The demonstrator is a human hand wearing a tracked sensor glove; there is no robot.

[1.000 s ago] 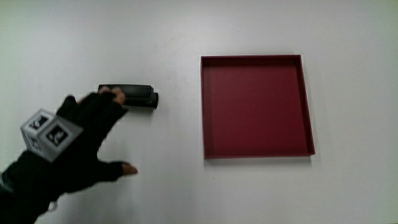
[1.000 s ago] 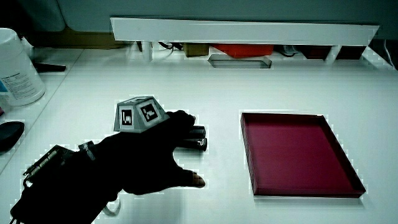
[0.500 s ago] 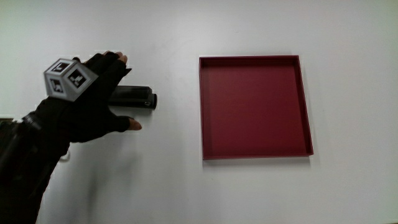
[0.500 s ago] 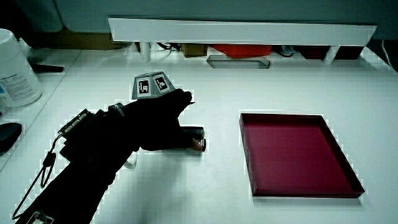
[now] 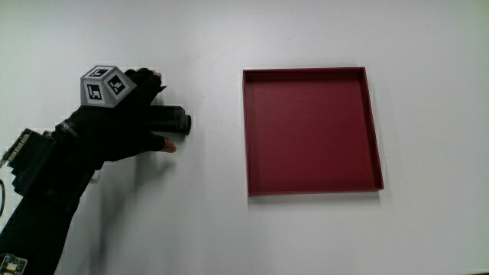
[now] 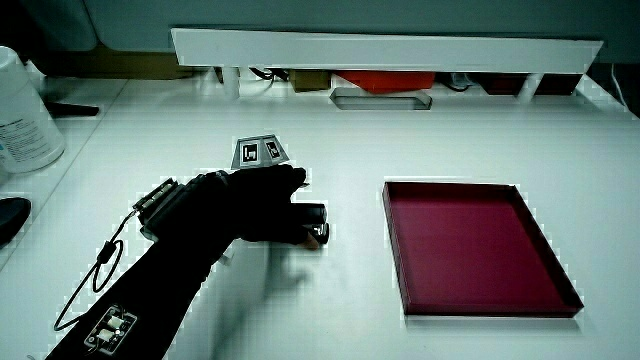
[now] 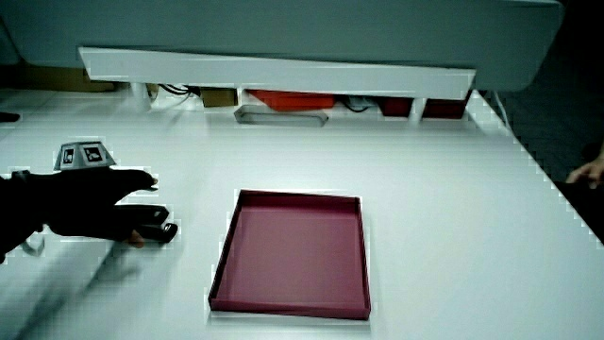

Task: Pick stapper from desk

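A black stapler (image 5: 177, 121) lies on the white table beside the dark red tray (image 5: 245, 130). The gloved hand (image 5: 130, 114) rests on it and covers most of it; only the end nearest the tray shows. The fingers reach over the stapler's edge farther from the person, and the thumb (image 5: 168, 147) presses in from the nearer edge. In both side views the stapler (image 6: 312, 213) (image 7: 159, 231) still sits on the table under the hand (image 6: 255, 200) (image 7: 90, 203). The tray (image 6: 470, 240) (image 7: 293, 255) holds nothing.
In a side view a white bottle (image 6: 25, 110) and a dark flat object (image 6: 10, 215) stand at the table's edge. A low white partition (image 6: 390, 50) runs along the table, with a small grey frame (image 6: 385, 98) lying in front of it.
The hand has moved away from the person and settled over the stapler, and the thumb has drawn in toward the stapler's near edge. Stapler and tray have not moved.
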